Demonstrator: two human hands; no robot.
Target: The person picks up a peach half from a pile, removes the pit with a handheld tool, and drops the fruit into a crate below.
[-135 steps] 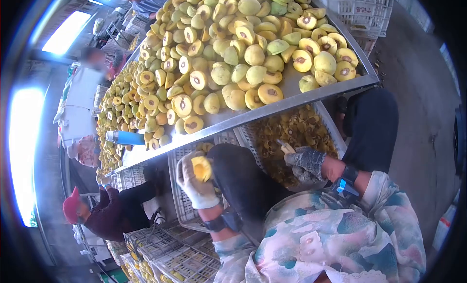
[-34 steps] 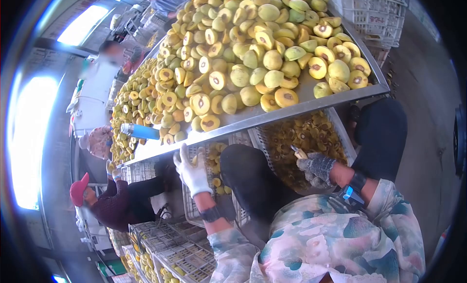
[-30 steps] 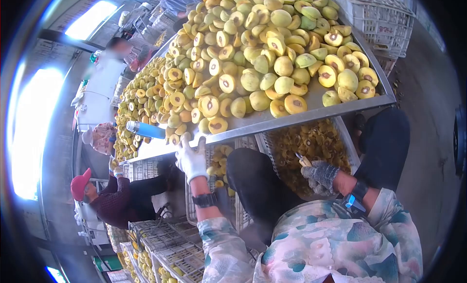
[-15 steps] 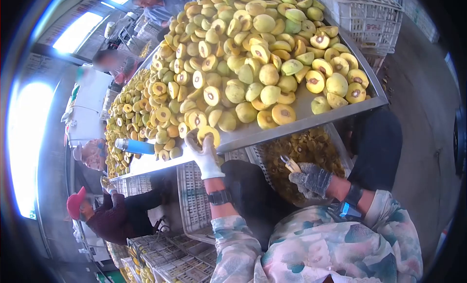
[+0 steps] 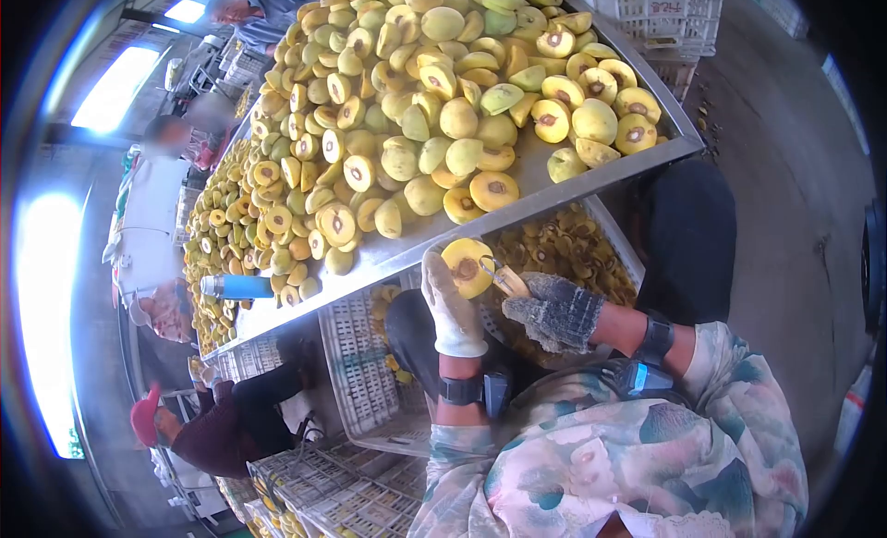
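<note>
My left hand [image 5: 448, 307], in a white glove, holds a yellow peach half [image 5: 467, 266] with its cut face and brown pit cavity turned up. My right hand [image 5: 554, 311], in a dark grey knit glove, is closed around the wooden handle of a pitting tool [image 5: 507, 279]. The tool's looped metal tip is at the edge of the peach's brown centre. Both hands are just in front of the metal table [image 5: 554, 201], which bears a large heap of peach halves [image 5: 397, 159], some cut side up.
Below the hands stands a crate of brown-yellow scraps [image 5: 596, 251]. White plastic crates stand at the left [image 5: 356, 372] and far right [image 5: 670, 16]. A blue flask [image 5: 242, 287] lies on the table. A person in a red cap [image 5: 185, 422] sits at the left; other people are further back.
My left hand has brought the peach half off the table edge toward me and to the right. My right hand has moved left and up, bringing the tool tip to the fruit.
</note>
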